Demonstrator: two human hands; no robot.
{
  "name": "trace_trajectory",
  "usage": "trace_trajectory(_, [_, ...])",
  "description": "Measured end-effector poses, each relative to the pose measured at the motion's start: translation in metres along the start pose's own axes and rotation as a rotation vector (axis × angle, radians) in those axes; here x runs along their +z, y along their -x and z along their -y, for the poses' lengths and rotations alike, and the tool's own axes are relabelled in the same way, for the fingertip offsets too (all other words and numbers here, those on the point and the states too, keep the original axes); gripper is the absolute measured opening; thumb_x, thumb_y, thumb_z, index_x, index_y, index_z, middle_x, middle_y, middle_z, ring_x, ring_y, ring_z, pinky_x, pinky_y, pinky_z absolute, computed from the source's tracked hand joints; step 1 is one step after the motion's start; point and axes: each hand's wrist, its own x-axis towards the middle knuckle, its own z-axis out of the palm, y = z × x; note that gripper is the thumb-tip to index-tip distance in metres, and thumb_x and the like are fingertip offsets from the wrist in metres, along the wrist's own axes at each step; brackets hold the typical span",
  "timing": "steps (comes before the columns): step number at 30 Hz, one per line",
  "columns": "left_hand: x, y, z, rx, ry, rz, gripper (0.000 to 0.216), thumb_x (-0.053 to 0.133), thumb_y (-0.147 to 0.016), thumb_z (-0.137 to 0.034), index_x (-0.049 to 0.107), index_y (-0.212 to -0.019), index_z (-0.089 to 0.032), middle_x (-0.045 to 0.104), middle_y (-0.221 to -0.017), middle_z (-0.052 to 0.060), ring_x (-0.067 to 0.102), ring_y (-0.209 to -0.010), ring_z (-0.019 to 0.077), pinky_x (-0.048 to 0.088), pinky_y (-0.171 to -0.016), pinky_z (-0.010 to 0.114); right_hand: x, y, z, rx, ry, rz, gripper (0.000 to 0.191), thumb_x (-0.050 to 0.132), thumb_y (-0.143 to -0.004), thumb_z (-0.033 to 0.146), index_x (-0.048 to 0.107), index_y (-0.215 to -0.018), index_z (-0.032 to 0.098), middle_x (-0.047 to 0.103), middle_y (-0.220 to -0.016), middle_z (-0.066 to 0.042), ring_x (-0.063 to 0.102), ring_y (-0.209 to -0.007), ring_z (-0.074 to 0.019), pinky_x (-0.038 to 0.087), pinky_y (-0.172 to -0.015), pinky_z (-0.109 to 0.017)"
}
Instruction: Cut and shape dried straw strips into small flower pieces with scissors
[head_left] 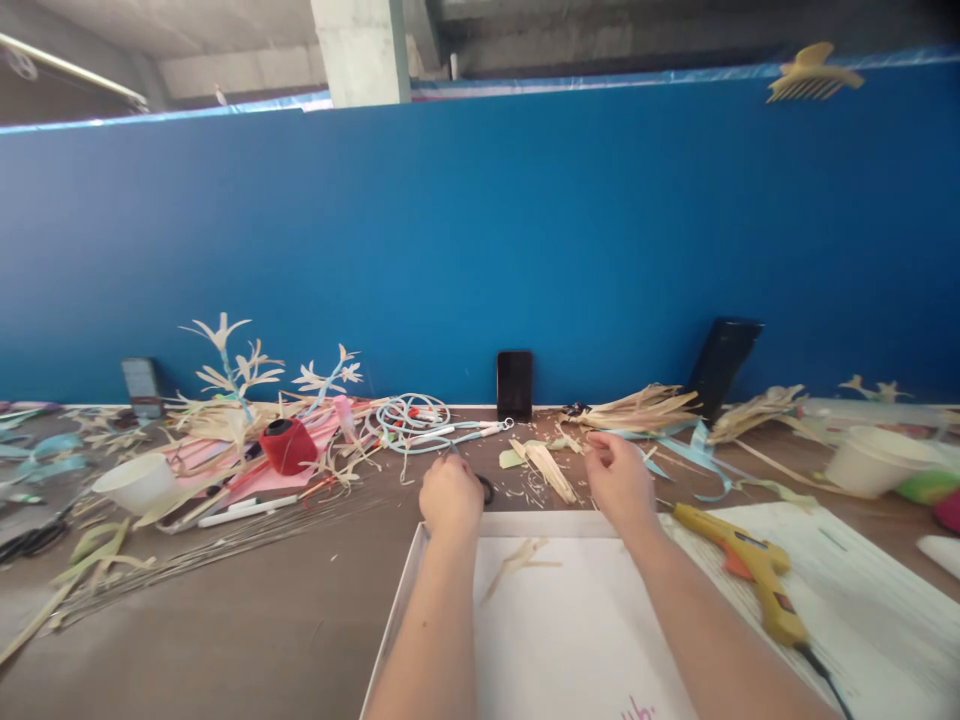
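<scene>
Beyond the far edge of a shallow white box, my left hand is closed over a pair of scissors, palm down. A black loop handle shows at its right side, and the rest is mostly covered by the fingers. My right hand is over the box's far right corner, thumb and fingertips pinched together; whatever lies between them is too small to make out. Between the hands lies a bundle of pale dried husk strips among small scraps. Thin strips lie inside the box.
A yellow glue gun lies on paper at right. At left are a red spool, a white bowl, wires and husk flowers. A phone leans on the blue partition.
</scene>
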Motion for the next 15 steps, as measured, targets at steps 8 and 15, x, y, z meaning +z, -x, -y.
trace_trajectory(8, [0.002, 0.004, -0.005, 0.053, -0.013, 0.045, 0.024, 0.041, -0.082, -0.024, 0.065, -0.086, -0.021, 0.063, -0.095, 0.009, 0.058, -0.089, 0.0219, 0.043, -0.071, 0.03, -0.04, -0.064, -0.008, 0.146, 0.747, 0.494, 0.025, 0.055, -0.07, 0.022, 0.069, -0.092, 0.02, 0.067, -0.1, -0.014, 0.062, -0.092, -0.0299, 0.046, -0.072, -0.038])
trace_trajectory(15, [-0.001, 0.006, -0.006, 0.064, -0.004, 0.06, 0.025, 0.041, -0.082, -0.024, 0.065, -0.085, -0.02, 0.063, -0.093, 0.01, 0.059, -0.088, 0.0209, 0.044, -0.072, 0.029, -0.009, -0.076, -0.013, 0.171, 0.803, 0.64, 0.027, 0.069, -0.054, 0.016, 0.072, -0.08, 0.017, 0.069, -0.091, -0.015, 0.064, -0.089, -0.0303, 0.047, -0.073, -0.037])
